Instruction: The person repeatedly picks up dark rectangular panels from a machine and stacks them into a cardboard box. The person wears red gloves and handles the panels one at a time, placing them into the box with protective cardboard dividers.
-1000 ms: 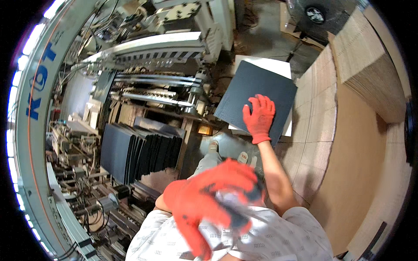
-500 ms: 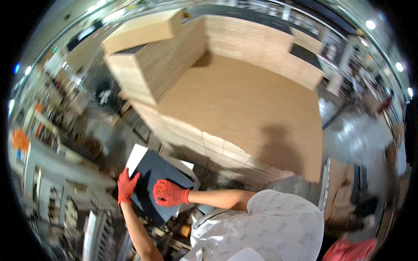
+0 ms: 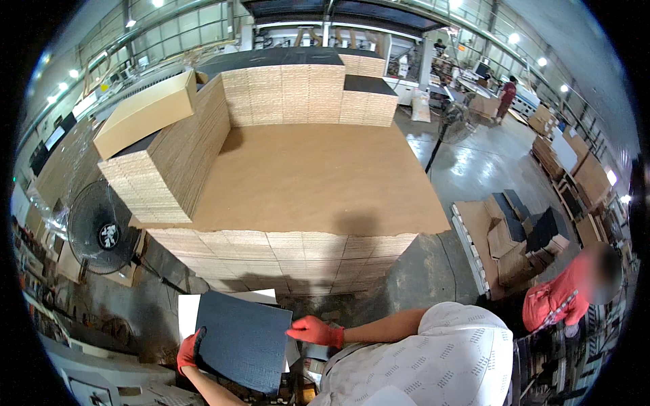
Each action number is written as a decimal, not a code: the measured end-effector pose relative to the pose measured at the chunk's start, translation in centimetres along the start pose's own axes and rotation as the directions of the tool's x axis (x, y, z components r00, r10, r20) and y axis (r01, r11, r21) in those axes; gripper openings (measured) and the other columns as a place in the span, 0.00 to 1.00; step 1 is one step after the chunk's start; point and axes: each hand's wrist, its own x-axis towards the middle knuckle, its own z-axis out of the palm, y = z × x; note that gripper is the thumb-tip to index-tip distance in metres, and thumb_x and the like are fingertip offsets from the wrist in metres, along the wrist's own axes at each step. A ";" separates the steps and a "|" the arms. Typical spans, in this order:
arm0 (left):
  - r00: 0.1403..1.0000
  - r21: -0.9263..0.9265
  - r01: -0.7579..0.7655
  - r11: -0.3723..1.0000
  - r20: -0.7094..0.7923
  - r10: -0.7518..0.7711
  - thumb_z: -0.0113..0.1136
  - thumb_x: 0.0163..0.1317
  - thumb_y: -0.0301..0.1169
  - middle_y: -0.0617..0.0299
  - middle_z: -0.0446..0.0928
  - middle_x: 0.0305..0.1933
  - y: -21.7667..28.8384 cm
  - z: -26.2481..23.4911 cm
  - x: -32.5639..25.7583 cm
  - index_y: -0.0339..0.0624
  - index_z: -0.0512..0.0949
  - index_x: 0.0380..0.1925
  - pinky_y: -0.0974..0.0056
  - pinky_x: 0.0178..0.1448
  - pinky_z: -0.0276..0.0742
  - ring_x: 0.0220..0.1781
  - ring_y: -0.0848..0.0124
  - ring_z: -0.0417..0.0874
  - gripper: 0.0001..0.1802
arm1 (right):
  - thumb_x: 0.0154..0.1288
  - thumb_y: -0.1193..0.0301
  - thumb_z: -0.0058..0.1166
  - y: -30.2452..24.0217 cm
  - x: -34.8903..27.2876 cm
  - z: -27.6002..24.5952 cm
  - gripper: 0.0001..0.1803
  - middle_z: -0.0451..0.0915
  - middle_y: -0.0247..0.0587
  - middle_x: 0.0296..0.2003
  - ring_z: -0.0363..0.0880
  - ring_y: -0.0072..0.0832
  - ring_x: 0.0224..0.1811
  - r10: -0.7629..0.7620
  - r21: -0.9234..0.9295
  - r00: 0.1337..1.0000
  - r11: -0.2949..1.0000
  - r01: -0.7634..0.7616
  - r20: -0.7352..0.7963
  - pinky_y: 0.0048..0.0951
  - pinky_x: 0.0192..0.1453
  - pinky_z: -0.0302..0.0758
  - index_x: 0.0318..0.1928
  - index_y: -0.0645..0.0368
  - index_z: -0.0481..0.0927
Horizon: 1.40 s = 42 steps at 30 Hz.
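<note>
A dark, flat rectangular panel (image 3: pixel 244 342) lies in front of me at the lower left, slightly tilted. My left hand (image 3: pixel 188 350), in a red glove with a dark palm, grips its left edge, thumb on top. My right hand (image 3: pixel 317 331), gloved alike, is closed at the panel's right edge with the fingertips on it. White sheets or boards (image 3: pixel 188 317) stick out from under the panel at its left and far sides. What supports them is mostly hidden.
Ahead stands a large stack of boards topped by a brown sheet (image 3: pixel 305 176), with higher board stacks (image 3: pixel 284 95) along its left and back. A cardboard box (image 3: pixel 145 115) sits on the left stack. Fans (image 3: pixel 101 227) stand both sides. A person in red (image 3: pixel 552 301) is at right.
The view has swung right and up. My right hand has gone from above the panel to its right edge. My left hand now grips the left edge, thumb on top.
</note>
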 end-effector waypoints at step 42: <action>0.963 -0.866 -0.255 0.429 -0.269 0.031 0.41 0.77 0.60 0.51 0.67 0.74 1.3 25.1 -15.3 0.41 0.62 0.74 0.48 0.74 0.64 0.73 0.56 0.69 0.39 | 0.61 0.29 0.44 -6.7 14.0 -10.4 0.47 0.68 0.41 0.62 0.66 0.36 0.63 0.332 -0.167 0.836 0.943 -0.287 0.436 0.45 0.65 0.59 0.64 0.56 0.72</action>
